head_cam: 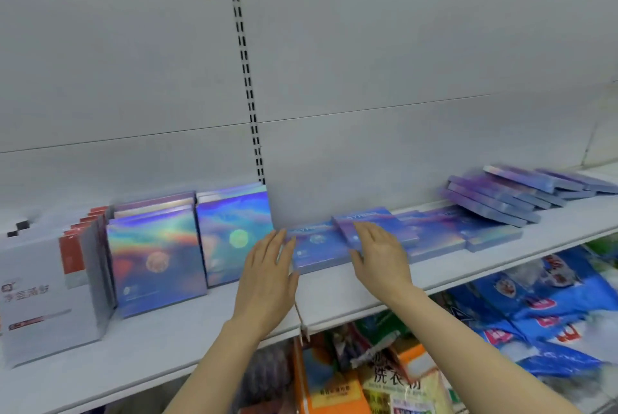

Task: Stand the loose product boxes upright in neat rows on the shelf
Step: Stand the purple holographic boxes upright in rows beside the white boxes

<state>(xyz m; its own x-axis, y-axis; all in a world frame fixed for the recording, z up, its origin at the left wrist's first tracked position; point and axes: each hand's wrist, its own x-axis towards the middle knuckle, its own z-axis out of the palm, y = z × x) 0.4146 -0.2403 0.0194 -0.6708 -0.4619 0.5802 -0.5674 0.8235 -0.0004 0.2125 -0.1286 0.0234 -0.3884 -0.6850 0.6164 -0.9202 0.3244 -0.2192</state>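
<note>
Two hands reach over a white shelf (334, 300) of shiny blue boxes, fingers spread and gripping nothing.
The left hand (267, 276) hovers flat beside the upright boxes (234, 233), which stand in rows with white and red boxes (50, 283) further left. The right hand (379, 254) rests palm down on the top flat box (371, 223) of the loose ones lying on the shelf; a slanted stack (495, 199) lies well to the right.

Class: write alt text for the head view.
Two bare hands, left and right, reach for flat blue boxes on a white shelf. Upright boxes stand to their left; a slanted pile lies at right.
</note>
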